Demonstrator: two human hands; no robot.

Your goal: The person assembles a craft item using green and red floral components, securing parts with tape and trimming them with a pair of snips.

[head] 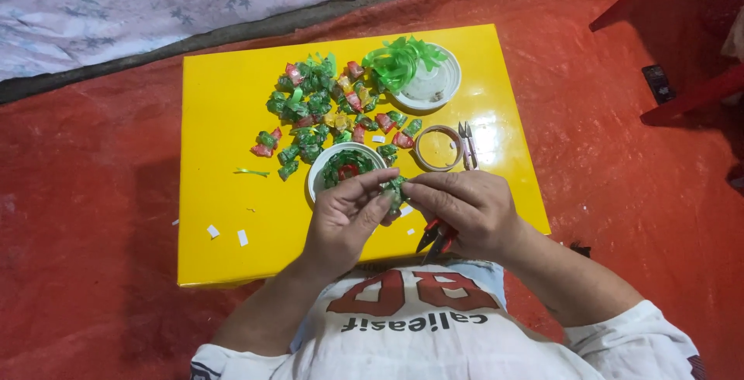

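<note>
My left hand (345, 213) and my right hand (465, 206) meet over the front edge of a yellow board (225, 194). Together they pinch a small green wrapped candy (394, 192) between the fingertips. Red-handled scissors (436, 238) hang from under my right hand, held against the palm. Just behind my hands sits a small white bowl (318, 175) with green and red candies arranged in it.
A heap of green, red and yellow wrapped candies (318, 105) lies mid-board. A white lid with green ribbon strips (430, 89) stands at the back right, beside a tape roll (438, 147) and small snips (467, 144). Red matting (85, 217) surrounds the board.
</note>
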